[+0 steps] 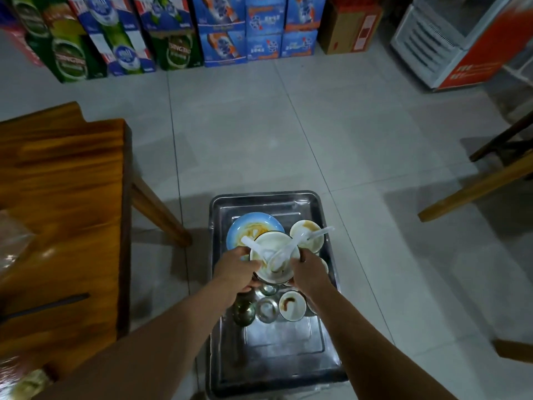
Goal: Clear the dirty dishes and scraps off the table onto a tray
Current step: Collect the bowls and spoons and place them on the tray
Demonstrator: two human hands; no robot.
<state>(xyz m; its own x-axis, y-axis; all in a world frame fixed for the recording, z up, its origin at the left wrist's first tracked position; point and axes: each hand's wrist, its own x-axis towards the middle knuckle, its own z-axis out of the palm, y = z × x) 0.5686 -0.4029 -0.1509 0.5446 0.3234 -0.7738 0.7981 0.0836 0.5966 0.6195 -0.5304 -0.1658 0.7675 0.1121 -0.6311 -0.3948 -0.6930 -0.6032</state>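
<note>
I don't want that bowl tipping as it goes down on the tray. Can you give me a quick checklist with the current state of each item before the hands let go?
1. Both hands on the bowl: ok; left hand and right hand grip opposite sides.
2. Bowl over the tray: ok, it sits inside the tray's outline.
3. Spoons settled in the bowl: not ok; handles stick out past the rim.
4. Clear landing spot below: cannot tell; glasses and a small stained bowl crowd underneath.
5. Free space on the tray: ok; the near half is bare.
6. Table cleared: not ok; a dark stick-like item still lies there.
</note>
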